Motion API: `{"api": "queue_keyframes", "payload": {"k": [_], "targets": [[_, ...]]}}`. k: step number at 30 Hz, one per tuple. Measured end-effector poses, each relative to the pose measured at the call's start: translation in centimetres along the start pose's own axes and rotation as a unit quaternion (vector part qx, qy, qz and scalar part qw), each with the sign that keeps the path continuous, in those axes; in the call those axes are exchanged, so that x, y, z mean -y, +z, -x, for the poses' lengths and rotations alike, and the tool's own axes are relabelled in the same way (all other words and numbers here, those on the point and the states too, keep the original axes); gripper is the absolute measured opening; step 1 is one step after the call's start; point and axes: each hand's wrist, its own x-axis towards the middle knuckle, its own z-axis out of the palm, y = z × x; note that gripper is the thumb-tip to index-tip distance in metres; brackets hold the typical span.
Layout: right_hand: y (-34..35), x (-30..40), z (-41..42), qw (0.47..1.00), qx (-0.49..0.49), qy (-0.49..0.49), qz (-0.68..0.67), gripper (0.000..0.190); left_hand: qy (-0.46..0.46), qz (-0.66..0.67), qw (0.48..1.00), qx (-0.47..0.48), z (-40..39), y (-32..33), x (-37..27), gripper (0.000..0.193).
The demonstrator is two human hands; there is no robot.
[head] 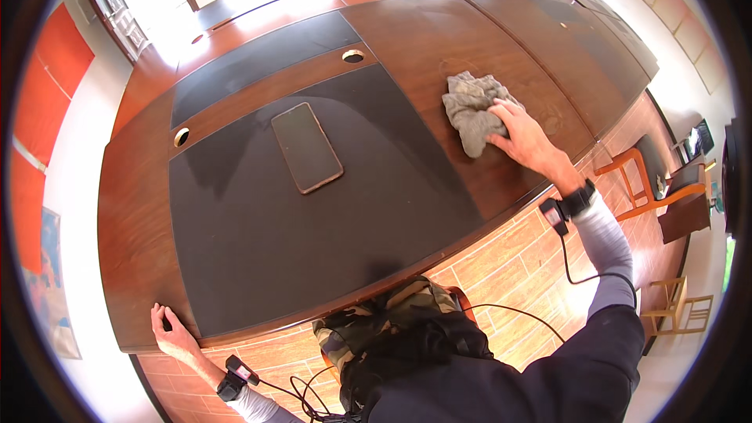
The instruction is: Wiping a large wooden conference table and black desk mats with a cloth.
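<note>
A crumpled grey cloth (474, 107) lies on the brown wooden surface of a large table (405, 29), right of a black inset panel. My right hand (520, 136) grips the cloth's near right side between thumb and fingers. At the table's near left corner rests my left hand (174, 335), its fingers loosely curled with a gap inside and nothing visible in them. A smartphone (306, 148) with a dark screen lies on the black panel (252, 247), between my two hands and apart from both.
Two round cable holes, one at left (182, 137) and one farther back (353, 56), pierce the tabletop. A wooden chair (637, 176) stands beyond the right edge. Cables run from the black wrist straps (578, 200) on my arms. An open door (114, 14) is at the far left.
</note>
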Motion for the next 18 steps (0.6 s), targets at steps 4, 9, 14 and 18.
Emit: {"api": "queue_keyframes", "payload": {"k": [4,9,14,18], "targets": [[-1.8,2.0,3.8,0.999,0.016,0.039,-0.002,0.047,-0.008,-0.010,1.000,0.012,-0.1,-0.3,-0.2,0.021],[-2.2,2.2,3.2,0.998,0.025,0.058,0.007,0.047,-0.020,-0.028,0.999,0.020,-0.1,-0.4,-0.3,0.022],[-0.9,-1.4,-1.0,1.000,-0.001,-0.004,0.029,0.046,-0.027,-0.034,0.999,0.029,-0.2,-0.7,0.0,0.023],[0.9,-5.8,-6.3,0.999,-0.009,-0.024,0.021,0.043,0.011,-0.053,0.998,0.020,-0.3,-0.6,0.9,0.023]]}}
